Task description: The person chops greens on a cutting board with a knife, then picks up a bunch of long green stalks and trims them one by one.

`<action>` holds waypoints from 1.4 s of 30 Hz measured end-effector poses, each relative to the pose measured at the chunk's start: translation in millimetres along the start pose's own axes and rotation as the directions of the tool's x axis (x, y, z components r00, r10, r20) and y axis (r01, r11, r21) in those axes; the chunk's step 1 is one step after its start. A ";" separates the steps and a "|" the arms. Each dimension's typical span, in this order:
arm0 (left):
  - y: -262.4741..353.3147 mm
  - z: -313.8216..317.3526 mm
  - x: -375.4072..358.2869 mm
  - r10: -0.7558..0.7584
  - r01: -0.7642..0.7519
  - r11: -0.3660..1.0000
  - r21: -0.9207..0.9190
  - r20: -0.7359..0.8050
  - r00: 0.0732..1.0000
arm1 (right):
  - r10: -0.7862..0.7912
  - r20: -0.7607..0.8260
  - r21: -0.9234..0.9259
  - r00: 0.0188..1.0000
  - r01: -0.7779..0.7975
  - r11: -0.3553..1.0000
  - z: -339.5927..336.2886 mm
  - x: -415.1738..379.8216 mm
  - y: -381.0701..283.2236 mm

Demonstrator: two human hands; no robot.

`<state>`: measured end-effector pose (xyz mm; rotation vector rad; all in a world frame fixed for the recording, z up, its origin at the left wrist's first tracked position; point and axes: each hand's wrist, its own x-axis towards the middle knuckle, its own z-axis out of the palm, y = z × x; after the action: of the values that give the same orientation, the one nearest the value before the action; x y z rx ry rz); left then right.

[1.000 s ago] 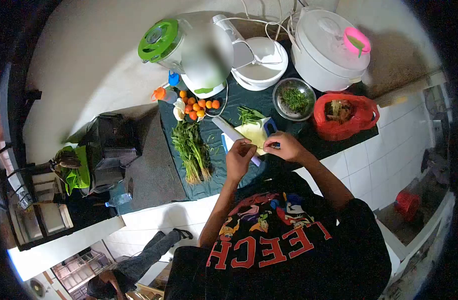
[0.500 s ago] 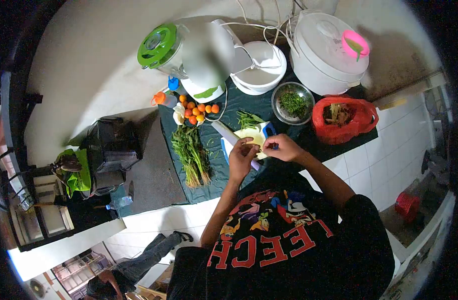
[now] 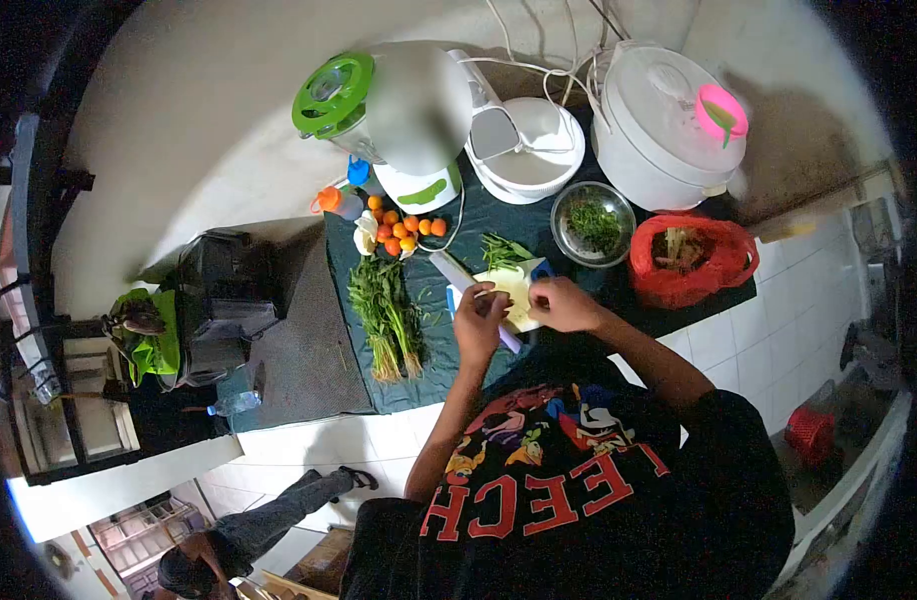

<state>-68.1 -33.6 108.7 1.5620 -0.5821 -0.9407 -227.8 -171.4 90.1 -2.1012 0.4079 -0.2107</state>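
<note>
Left of the hands, a herb bundle (image 3: 387, 315) lies uncut. The left hand (image 3: 479, 320) grips the knife (image 3: 459, 280), and the right hand (image 3: 564, 303) pinches a stem on the board (image 3: 519, 290). Beyond them, the bowl (image 3: 593, 210) already holds chopped greens.

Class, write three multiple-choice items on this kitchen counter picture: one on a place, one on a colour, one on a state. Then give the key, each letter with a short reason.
1. Where does the bundle of leafy stalks lie?
A. inside the red bag
B. on the dark cloth, on the left hand's side
C. on the floor

2. What colour is the blender lid?
A. green
B. blue
C. black

3. How is the metal bowl?
A. upside down
B. covered with a lid
C. upright, with chopped greens in it

Key: B, the stalks rest on the cloth beside that hand; A, the lid is bright green; C, greens show inside the open bowl.
</note>
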 end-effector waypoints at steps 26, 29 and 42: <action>-3.5 -5.8 -26.7 -0.060 0.098 0.965 -0.242 0.160 0.985 | -0.184 -0.092 0.165 0.979 0.197 0.966 -23.3 -0.2 -43.1; -3.0 -4.7 -26.7 -0.020 0.071 0.957 -0.281 0.180 0.984 | -0.150 -0.167 0.172 0.974 0.179 0.969 -19.7 -4.7 -48.9; -3.3 -13.4 -42.9 0.054 -0.014 0.986 -0.165 0.245 0.968 | -0.135 -0.105 0.083 0.985 0.144 0.986 -12.2 -18.7 -57.2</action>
<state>-81.3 8.7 116.5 1.2942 -0.6881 -1.1385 -237.2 -145.9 145.1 -2.0373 0.3036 -0.4097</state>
